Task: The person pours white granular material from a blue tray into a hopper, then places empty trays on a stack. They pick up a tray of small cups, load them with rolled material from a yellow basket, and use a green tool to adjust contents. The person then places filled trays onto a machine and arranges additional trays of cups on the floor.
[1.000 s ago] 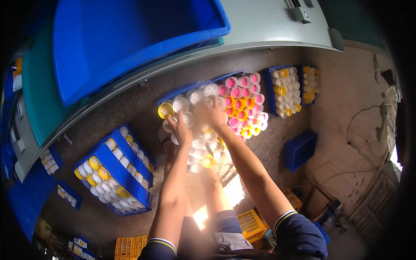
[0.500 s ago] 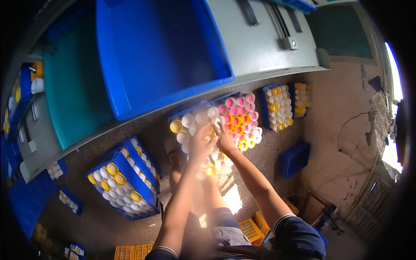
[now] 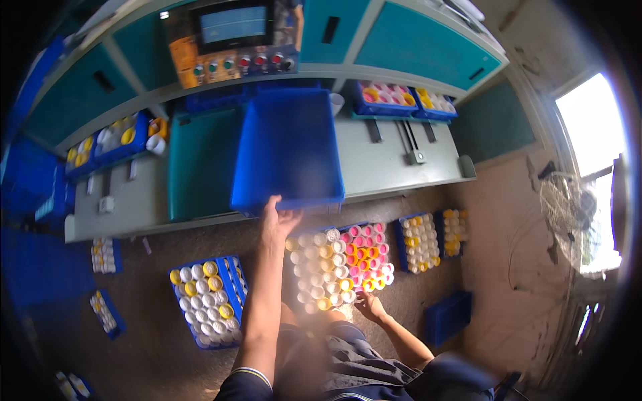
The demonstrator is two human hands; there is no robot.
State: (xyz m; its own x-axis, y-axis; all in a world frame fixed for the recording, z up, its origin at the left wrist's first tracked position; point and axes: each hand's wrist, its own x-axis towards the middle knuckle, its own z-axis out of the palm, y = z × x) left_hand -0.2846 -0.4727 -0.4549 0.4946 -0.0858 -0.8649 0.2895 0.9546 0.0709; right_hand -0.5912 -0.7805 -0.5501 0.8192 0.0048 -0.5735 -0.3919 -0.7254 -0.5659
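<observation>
My left hand (image 3: 279,219) reaches up to the front edge of a large empty blue tray (image 3: 287,154), its fingers apart; whether it touches the rim, I cannot tell. My right hand (image 3: 371,307) hangs low beside the near edge of the cups, its fingers loosely bent and apart with nothing visible in them. Below the tray stand packed rows of round, cup-like pieces: white and yellow ones (image 3: 314,271) on the left, some hazy from glare, and pink-filled ones (image 3: 364,254) on the right.
The blue tray rests on a pale machine bench (image 3: 381,167) under a control panel (image 3: 234,40) with a screen and buttons. Filled crates stand on the floor to the left (image 3: 204,301) and right (image 3: 420,244). A blue crate (image 3: 448,317) and a fan (image 3: 568,214) are at the right.
My hands, together over the cups before, have parted: the left went up to the blue tray, the right down to the cups' near edge. The view has tilted up, showing the control panel.
</observation>
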